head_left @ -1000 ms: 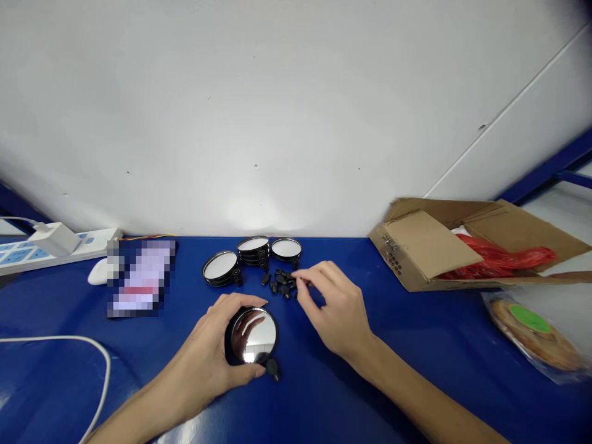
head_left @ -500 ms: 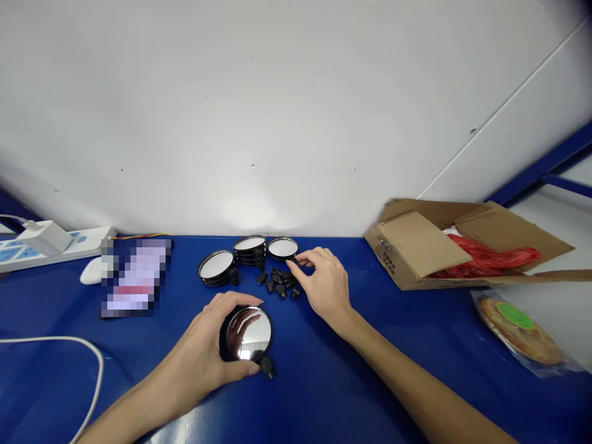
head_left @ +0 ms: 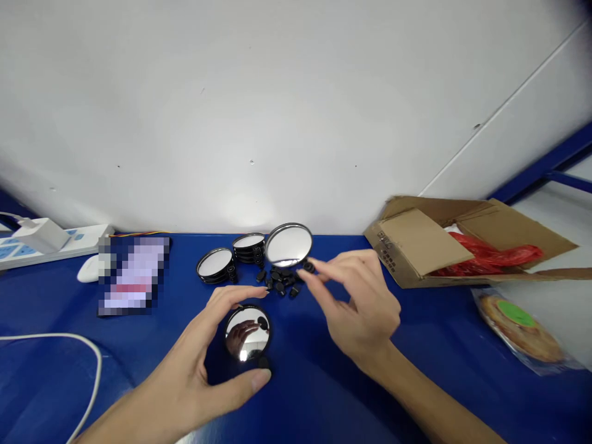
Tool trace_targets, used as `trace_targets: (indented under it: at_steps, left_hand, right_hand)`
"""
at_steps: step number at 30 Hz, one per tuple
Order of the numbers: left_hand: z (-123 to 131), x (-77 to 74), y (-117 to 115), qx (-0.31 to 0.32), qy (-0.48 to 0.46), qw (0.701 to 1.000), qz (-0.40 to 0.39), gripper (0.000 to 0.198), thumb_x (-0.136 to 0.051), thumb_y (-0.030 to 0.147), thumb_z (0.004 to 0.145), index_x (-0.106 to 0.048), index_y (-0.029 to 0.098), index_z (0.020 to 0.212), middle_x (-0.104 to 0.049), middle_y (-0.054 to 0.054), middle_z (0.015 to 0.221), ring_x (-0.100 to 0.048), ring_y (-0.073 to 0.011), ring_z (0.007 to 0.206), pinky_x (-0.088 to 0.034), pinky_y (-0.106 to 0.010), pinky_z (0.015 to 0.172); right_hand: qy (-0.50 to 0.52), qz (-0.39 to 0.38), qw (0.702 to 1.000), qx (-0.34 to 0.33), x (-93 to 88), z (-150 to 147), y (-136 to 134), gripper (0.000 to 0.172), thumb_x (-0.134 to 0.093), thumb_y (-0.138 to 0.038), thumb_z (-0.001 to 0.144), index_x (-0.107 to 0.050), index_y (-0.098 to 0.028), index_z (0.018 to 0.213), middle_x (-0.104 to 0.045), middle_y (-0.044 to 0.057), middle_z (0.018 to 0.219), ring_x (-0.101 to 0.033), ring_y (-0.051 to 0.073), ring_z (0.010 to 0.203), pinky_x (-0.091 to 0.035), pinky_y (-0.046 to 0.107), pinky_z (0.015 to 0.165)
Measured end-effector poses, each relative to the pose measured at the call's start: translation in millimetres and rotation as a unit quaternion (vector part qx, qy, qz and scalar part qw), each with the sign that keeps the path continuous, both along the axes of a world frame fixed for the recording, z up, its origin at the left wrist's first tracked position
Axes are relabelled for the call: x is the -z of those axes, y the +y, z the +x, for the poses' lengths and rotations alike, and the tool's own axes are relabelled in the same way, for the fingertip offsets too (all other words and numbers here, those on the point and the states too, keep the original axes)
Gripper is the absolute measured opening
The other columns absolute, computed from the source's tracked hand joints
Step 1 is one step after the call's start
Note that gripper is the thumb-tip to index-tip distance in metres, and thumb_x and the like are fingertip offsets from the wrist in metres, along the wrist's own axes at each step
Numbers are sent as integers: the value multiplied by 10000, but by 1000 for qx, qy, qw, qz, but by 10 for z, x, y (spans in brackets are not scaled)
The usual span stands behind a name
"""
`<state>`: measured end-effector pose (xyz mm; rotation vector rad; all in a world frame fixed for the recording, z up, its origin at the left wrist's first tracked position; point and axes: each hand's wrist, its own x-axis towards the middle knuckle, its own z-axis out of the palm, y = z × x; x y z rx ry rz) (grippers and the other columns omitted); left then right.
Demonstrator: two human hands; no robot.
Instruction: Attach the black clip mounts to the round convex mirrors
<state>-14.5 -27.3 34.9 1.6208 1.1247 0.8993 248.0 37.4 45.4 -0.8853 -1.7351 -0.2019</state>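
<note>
A round mirror with a black rim is held up by my right hand, whose thumb and fingertips pinch the small black mount at its edge. Below, another round mirror lies face up on the blue table, reflecting fingers. My left hand curves around it with thumb and fingers apart, and the thumb hides part of its mount. Several black knobs lie in a loose pile between the hands. Behind them, to the left, are a stack of mirrors and another group of mirrors.
On the right sits an open cardboard box with red plastic inside; a wrapped round item lies before it. To the left are a blurred phone-like slab, a white case, a power strip and a white cable.
My right hand has lifted a mirror off the table at the back and brought it nearer. My left hand has loosened its fingers from around the front mirror.
</note>
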Motion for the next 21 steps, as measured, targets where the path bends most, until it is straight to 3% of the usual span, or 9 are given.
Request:
trace_targets:
  at_steps: [3,7,11,14,17,21]
  left_hand:
    - [85,-14,21,-28,-130,988,-83,649,-989,395,876,-728,380,1470,-755,-95,1471,-745,-357,1262,-661,-476,1058]
    - [167,-4,112,-66,-270,948,-156,483,-996,432,879,-775,258,1271,-847,-88,1114,-807,-269,938,-678,-362,845]
    - [145,-5,162,-107,-282,933,-194,358,-933,457,957,-764,227,1174,-862,-73,1073,-818,-236,833,-698,-358,819]
    - [112,8,172,-103,-260,940,-198,333,-911,459,984,-738,219,1136,-858,-65,1066,-810,-224,792,-683,-339,755]
    - [100,32,176,-97,-260,939,-204,311,-876,471,1017,-720,230,1136,-859,-63,1075,-829,-248,837,-667,-332,737]
    - [100,46,186,-103,-264,936,-209,291,-862,465,1031,-727,238,1155,-857,-62,1126,-831,-239,854,-666,-322,744]
  right_hand:
    - [18,-44,995,-92,-1,-99,-199,252,-872,-166,1006,-823,-318,1201,-822,15,871,-725,242,772,-608,449,754]
    - [-6,-64,982,-178,154,-172,-206,176,-848,-184,1039,-808,-259,1194,-787,14,814,-703,224,790,-608,405,731]
    - [-88,-75,968,-224,254,-144,-121,79,-762,-250,1116,-790,-208,1177,-774,27,843,-673,194,783,-567,370,739]
    - [-115,-154,950,-247,276,-90,-85,159,-701,-340,1156,-778,-203,1179,-740,-13,788,-657,154,697,-520,330,701]
    - [-87,-244,954,-150,307,-34,-31,163,-641,-326,1161,-764,-229,1116,-636,-70,679,-603,118,578,-466,290,631]
    - [-90,-293,952,0,336,24,60,74,-633,-267,1102,-685,-240,1057,-517,-96,607,-523,135,493,-347,304,552]
